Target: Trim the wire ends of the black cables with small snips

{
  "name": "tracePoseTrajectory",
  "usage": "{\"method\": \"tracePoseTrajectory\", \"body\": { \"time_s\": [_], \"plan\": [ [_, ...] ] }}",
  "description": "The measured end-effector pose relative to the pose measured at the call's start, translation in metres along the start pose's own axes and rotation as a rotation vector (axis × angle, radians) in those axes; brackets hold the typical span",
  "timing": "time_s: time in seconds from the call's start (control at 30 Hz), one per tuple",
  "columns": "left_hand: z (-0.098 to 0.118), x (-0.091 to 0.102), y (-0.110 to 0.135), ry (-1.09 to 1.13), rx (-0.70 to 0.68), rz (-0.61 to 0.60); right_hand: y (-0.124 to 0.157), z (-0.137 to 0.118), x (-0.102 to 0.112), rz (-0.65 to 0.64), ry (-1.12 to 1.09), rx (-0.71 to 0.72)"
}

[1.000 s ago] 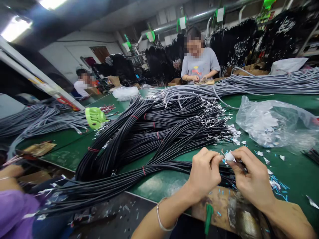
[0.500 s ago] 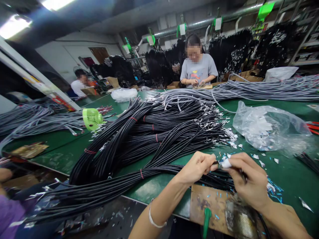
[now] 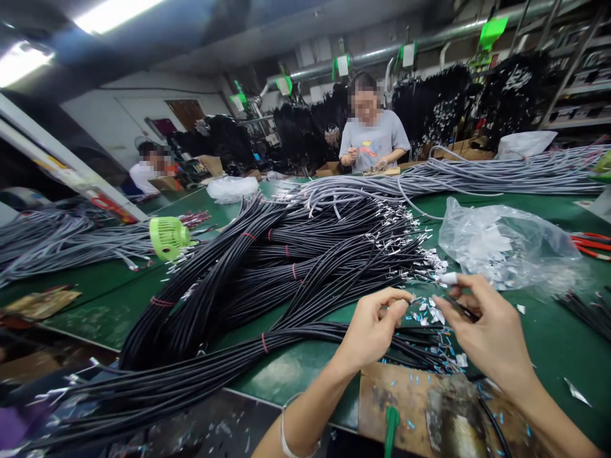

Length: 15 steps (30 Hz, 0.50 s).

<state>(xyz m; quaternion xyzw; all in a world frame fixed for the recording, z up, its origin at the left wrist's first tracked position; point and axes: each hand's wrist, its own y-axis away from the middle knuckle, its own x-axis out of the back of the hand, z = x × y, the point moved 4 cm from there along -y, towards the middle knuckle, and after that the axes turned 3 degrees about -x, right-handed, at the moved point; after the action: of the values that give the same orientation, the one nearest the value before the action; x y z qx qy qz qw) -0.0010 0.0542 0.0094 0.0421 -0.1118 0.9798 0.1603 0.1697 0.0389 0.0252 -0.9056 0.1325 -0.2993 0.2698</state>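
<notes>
My left hand (image 3: pixel 375 327) pinches a wire end (image 3: pixel 414 298) above the green table (image 3: pixel 286 372); my right hand (image 3: pixel 494 331) has thumb and white-tipped finger apart, its grip on a dark object (image 3: pixel 465 311) unclear. The near black bundle (image 3: pixel 305 334) already shows coloured ends; how many remain, I can't tell.

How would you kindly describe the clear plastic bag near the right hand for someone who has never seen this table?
On the green tabletop, find the big heap of black cables. To its right, just beyond the person's right hand, lies the clear plastic bag. It is nearer than the other bags, with white scraps showing through it.
</notes>
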Motion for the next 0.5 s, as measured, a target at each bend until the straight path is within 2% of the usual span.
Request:
{"method": "tracePoseTrajectory", "body": {
  "time_s": [0.13, 0.23, 0.3, 0.43, 0.5],
  "plan": [
    [0.003, 0.001, 0.003, -0.018, -0.043, 0.054, 0.005, -0.013, -0.01, -0.154, -0.137, 0.086],
    [0.008, 0.0, 0.005, -0.188, -0.148, 0.081, 0.008, -0.018, -0.01, -0.14, -0.129, 0.148],
    [0.007, -0.001, 0.005, -0.235, -0.164, 0.099, 0.011, -0.019, -0.01, -0.123, -0.097, 0.196],
    [-0.005, -0.002, 0.004, -0.029, -0.032, 0.105, 0.015, -0.019, -0.011, -0.129, -0.026, 0.28],
    [-0.007, -0.002, 0.004, 0.046, -0.01, 0.136, 0.016, -0.018, -0.011, -0.131, -0.012, 0.306]
  ]
}}
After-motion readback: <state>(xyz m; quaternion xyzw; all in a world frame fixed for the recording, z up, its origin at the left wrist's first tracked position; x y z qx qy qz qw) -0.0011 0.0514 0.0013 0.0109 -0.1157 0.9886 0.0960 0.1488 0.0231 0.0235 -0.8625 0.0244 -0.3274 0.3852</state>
